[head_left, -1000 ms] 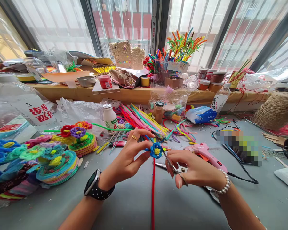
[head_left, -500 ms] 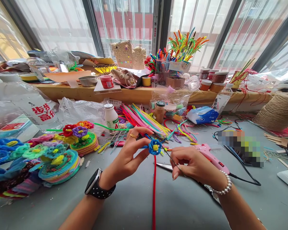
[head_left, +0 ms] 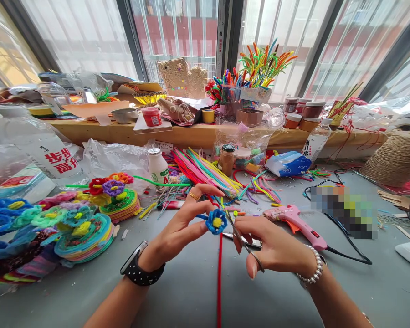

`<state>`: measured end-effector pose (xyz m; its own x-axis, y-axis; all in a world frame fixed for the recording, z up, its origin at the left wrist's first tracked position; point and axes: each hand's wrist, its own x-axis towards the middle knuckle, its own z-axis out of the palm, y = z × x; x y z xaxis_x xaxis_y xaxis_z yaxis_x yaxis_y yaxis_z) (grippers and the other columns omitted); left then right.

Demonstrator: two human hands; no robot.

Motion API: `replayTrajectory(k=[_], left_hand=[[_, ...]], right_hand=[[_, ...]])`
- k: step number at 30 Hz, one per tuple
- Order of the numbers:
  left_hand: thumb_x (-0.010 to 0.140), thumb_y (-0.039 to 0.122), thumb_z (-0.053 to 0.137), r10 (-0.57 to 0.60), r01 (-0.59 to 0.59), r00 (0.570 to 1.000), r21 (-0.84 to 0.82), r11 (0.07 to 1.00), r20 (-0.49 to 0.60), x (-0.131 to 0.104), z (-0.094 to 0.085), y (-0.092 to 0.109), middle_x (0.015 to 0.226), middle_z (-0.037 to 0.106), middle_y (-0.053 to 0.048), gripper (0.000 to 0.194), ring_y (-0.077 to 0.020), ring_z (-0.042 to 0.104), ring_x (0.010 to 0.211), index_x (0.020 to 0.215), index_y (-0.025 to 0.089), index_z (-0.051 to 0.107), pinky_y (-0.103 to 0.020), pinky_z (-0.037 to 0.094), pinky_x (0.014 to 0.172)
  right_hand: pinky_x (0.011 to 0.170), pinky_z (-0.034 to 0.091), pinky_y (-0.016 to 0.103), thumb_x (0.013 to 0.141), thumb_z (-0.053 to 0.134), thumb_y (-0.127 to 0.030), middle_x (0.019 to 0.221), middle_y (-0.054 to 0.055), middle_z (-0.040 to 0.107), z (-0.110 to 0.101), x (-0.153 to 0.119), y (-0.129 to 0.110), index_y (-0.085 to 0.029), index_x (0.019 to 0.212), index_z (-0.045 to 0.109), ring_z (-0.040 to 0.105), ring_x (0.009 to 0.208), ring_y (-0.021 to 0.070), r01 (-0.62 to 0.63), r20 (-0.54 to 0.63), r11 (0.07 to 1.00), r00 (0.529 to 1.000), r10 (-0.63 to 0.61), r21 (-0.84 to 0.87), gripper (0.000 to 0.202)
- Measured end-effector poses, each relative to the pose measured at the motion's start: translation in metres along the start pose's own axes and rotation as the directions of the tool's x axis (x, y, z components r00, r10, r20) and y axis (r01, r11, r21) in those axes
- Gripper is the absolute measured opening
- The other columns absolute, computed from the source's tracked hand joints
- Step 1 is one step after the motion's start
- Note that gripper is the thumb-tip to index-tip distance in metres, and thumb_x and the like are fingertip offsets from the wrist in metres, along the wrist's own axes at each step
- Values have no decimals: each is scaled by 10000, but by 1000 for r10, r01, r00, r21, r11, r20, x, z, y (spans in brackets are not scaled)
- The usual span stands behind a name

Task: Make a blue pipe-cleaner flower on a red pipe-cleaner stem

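Between the thumb and fingers of my left hand (head_left: 181,223) is a blue pipe-cleaner flower (head_left: 216,222) with a yellow centre, its blue stem running back into the fingers. My right hand (head_left: 273,243) has its thumb and fingers in the handles of small scissors (head_left: 246,246). The scissor blades point up and left, close to the flower's right edge; whether they touch it I cannot tell. Below the flower a red pipe cleaner (head_left: 219,278) runs straight down the grey table. Another metal tool (head_left: 256,243) lies partly hidden behind my right hand.
A pink glue gun (head_left: 299,223) with a black cord lies right of my right hand. Finished pipe-cleaner flowers (head_left: 77,216) crowd the left. Behind are loose pipe cleaners (head_left: 208,171), a white bottle (head_left: 158,167), a brown jar (head_left: 227,160) and a twine spool (head_left: 392,155).
The flower has moved slightly left and down and faces the camera more. My right hand has lowered, and the scissors' handles have spread, with the thumb apart from the fingers.
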<state>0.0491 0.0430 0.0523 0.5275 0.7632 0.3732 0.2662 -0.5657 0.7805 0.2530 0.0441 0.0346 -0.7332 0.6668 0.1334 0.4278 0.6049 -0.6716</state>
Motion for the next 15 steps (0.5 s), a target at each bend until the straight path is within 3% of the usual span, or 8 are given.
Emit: replayTrajectory(k=[15], left_hand=[[745, 184, 379, -2, 2, 1000, -17, 1000, 16, 1, 1, 0, 1123, 436, -78, 118, -233, 370, 1077, 710, 180, 492, -398, 244, 981]], right_hand=[[503, 285, 212, 610, 295, -709, 560, -27, 397, 5, 2, -2, -149, 554, 470, 350, 544, 94, 44, -64, 999, 997, -43, 11, 589]])
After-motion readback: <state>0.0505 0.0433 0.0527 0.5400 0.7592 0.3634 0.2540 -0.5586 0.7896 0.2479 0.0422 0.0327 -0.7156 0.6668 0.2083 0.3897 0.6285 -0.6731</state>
